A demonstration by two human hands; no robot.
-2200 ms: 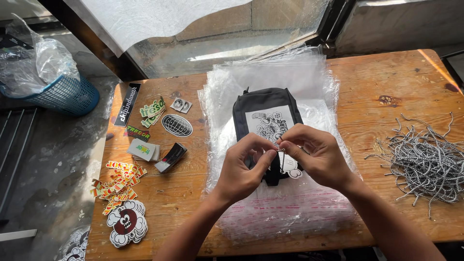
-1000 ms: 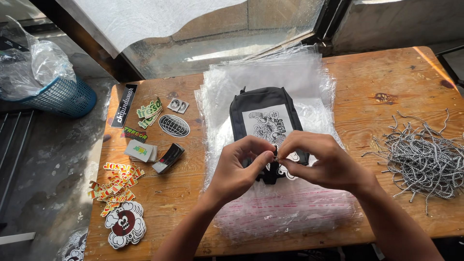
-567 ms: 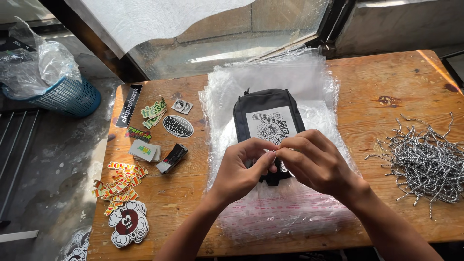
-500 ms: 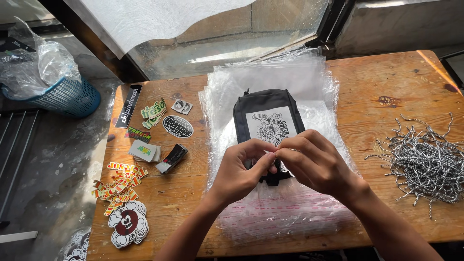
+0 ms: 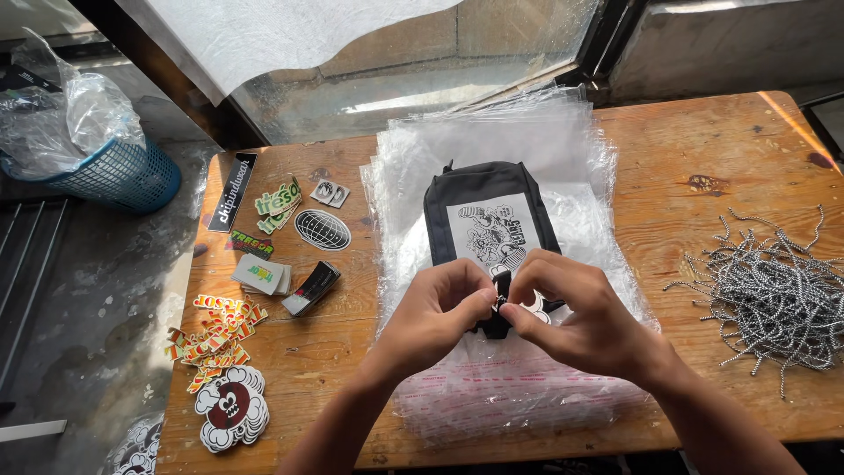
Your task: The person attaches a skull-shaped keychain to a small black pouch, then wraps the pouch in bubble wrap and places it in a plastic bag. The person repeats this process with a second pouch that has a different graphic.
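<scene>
- While both your hands meet over the lower end of the black pouch (image 5: 489,198), the pouch lies flat on a stack of clear plastic bags (image 5: 527,149) at the middle of the wooden worktop (image 5: 703,141).
- Your left hand (image 5: 435,317) is pinched shut, thumb and forefinger, on a small black tab (image 5: 501,303) at the pouch's lower edge.
- Your right hand (image 5: 576,317) pinches the same spot from the other side; what sits between those fingertips is too small to tell.
- Handling, as a judgement: the pouch looks soft, light fabric that folds readily; the tab is small and fiddly, so a fingertip grip close to its root suits it.
- The plastic bags beneath look slick; the pouch may slide if you tug sideways.
- A heap of grey-and-white cords (image 5: 774,299) lies well apart on your right.
- Sticker piles (image 5: 215,339), an oval sticker (image 5: 323,230) and a small card stack (image 5: 261,275) lie on your left.
- A blue basket (image 5: 119,176) with a plastic liner stands on the floor beyond the worktop's left edge.
</scene>
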